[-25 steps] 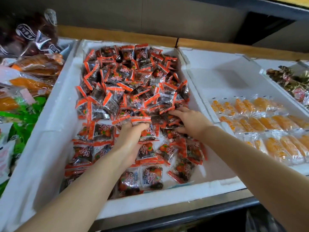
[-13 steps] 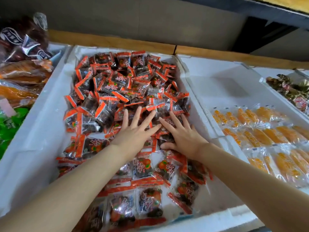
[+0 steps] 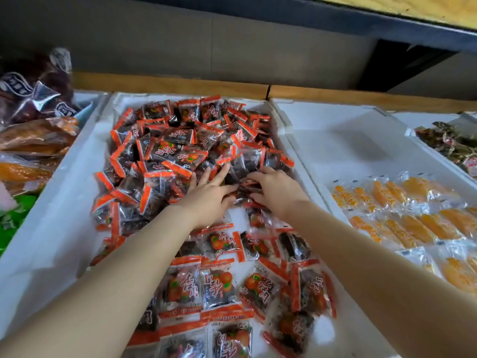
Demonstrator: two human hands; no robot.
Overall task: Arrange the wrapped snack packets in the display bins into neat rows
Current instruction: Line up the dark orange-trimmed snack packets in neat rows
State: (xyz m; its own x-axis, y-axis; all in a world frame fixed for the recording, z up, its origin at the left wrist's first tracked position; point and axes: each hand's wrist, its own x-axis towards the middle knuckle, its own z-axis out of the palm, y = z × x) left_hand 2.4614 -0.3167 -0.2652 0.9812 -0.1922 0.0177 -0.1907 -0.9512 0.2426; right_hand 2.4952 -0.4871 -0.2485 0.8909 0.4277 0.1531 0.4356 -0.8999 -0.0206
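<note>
Dark snack packets with orange-red ends point(image 3: 180, 140) are heaped loosely in the far half of a white foam bin point(image 3: 59, 202). Nearer me, more of the same packets point(image 3: 219, 285) lie flat in rough rows. My left hand point(image 3: 206, 195) rests on the near edge of the heap with its fingers straight and spread. Beside it, my right hand point(image 3: 278, 192) is cupped, fingers and thumb curled round a few packets between the two hands. A small patch of bare bin floor shows just below the hands.
The bin on the right point(image 3: 335, 140) holds flat rows of clear packets with orange pieces point(image 3: 413, 218). Further right lie brownish wrapped sweets point(image 3: 451, 143). At the left are dark bags point(image 3: 33, 94) and orange-brown packs point(image 3: 36, 135). A wooden ledge point(image 3: 167, 85) runs behind.
Both hands have moved up from the flat rows onto the heap's near edge. The right hand went from flat to curled round packets; the left stays flat.
</note>
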